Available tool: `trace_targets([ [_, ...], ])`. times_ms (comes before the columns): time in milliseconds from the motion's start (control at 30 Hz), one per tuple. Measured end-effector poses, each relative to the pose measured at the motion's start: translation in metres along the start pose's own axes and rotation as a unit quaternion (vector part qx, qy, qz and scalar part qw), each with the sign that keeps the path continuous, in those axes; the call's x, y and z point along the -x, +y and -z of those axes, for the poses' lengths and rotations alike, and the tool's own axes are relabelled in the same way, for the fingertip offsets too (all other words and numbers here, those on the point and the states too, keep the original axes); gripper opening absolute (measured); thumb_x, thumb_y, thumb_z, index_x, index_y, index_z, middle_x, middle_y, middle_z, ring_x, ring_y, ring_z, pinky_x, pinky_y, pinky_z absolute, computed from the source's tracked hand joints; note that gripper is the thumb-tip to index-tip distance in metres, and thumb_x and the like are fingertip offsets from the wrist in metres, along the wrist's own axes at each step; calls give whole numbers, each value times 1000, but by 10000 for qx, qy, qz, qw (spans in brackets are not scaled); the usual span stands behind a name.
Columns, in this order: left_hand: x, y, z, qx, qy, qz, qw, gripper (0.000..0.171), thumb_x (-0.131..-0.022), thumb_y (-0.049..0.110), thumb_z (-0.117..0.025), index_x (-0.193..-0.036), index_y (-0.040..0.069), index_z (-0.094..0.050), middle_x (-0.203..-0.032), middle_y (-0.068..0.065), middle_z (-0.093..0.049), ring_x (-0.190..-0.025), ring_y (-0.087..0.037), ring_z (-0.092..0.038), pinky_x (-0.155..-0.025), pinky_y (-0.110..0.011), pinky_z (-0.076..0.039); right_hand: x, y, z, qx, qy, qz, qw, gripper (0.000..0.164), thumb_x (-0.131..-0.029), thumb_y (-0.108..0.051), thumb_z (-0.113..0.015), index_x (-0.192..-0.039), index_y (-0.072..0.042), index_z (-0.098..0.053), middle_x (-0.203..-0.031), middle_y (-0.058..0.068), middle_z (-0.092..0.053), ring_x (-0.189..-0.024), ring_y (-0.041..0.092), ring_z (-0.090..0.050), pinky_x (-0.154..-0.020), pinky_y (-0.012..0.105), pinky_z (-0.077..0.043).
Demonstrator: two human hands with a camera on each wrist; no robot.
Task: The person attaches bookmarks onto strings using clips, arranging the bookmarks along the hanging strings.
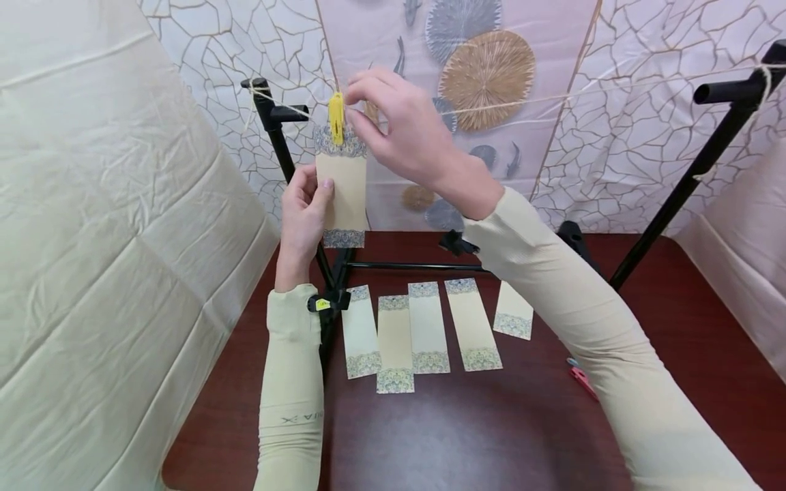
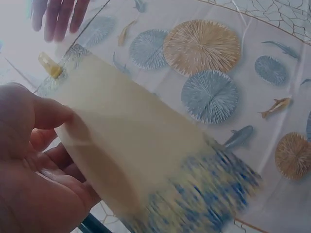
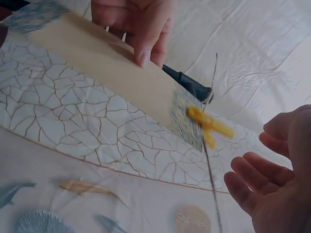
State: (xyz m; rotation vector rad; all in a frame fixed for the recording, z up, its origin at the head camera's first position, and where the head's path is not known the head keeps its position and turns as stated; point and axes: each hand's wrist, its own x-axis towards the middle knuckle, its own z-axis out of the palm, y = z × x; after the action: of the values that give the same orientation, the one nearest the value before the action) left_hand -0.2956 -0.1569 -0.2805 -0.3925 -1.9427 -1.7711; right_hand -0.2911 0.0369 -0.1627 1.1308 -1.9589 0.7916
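Observation:
A cream paper card with blue patterned bands at both ends (image 1: 344,184) hangs from the string (image 1: 516,103) near its left end. A yellow clothespin (image 1: 336,119) clips the card's top band to that string. My left hand (image 1: 303,211) pinches the card's left edge, thumb in front and fingers behind. Beside the clothespin is my right hand (image 1: 402,126), its fingers loosely bent. In the right wrist view a gap shows between the right hand's fingers (image 3: 243,184) and the yellow clothespin (image 3: 209,124), with nothing held.
Several similar cards (image 1: 428,327) lie in a row on the dark red table (image 1: 467,429). A pink clothespin (image 1: 583,382) lies at the right, partly behind the right sleeve. Black stand posts (image 1: 681,184) hold the string at both ends. Patterned cloth (image 1: 245,41) hangs behind.

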Motion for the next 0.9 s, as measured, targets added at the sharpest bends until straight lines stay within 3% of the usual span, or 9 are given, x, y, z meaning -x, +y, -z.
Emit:
trace_targets([
  [133,4,-3,5,-121,46,101,9999,22,-101,15,-53,-121,7,-57,-103,-3,-63,-91,-14,-57,-78,-30,-49,18,3,9,64,293,395,9988,16,-97,-10,-57,-99,1,-68,-112,14,-68,-107,21,-63,-97,27,-48],
  [333,14,-3,22,-380,226,79,9990,23,-102,15,-50,-122,4,-56,-105,-6,-64,-93,-18,-61,-79,-30,-51,51,11,26,-149,298,596,9977,10,-93,-3,-60,-95,3,-68,-106,15,-69,-98,20,-65,-82,24,-54],
  [467,22,-2,29,-460,227,26,9987,22,-102,15,-51,-120,6,-57,-102,-6,-66,-92,-19,-64,-78,-29,-52,70,17,37,-176,183,626,9977,9,-92,0,-59,-94,3,-68,-105,16,-69,-97,21,-66,-79,20,-54],
  [633,32,-4,31,-614,9,-19,9981,27,-102,16,-51,-126,2,-52,-106,-17,-66,-95,-25,-64,-76,-28,-52,91,25,48,-37,-10,519,9986,10,-92,-1,-59,-96,1,-69,-102,15,-70,-95,19,-66,-78,17,-52],
  [733,38,-7,31,-701,-124,86,9974,33,-102,17,-51,-130,0,-47,-109,-21,-64,-96,-27,-64,-75,-27,-52,105,30,53,101,-240,406,9988,11,-92,-1,-60,-98,-1,-69,-100,12,-70,-92,17,-64,-77,16,-51],
  [900,50,-15,31,-957,-318,473,9938,37,-103,20,-50,-133,1,-42,-113,-22,-63,-99,-27,-66,-77,-28,-53,133,42,58,389,-524,385,9971,12,-88,3,-64,-99,-2,-68,-98,10,-69,-86,16,-64,-70,24,-54],
])
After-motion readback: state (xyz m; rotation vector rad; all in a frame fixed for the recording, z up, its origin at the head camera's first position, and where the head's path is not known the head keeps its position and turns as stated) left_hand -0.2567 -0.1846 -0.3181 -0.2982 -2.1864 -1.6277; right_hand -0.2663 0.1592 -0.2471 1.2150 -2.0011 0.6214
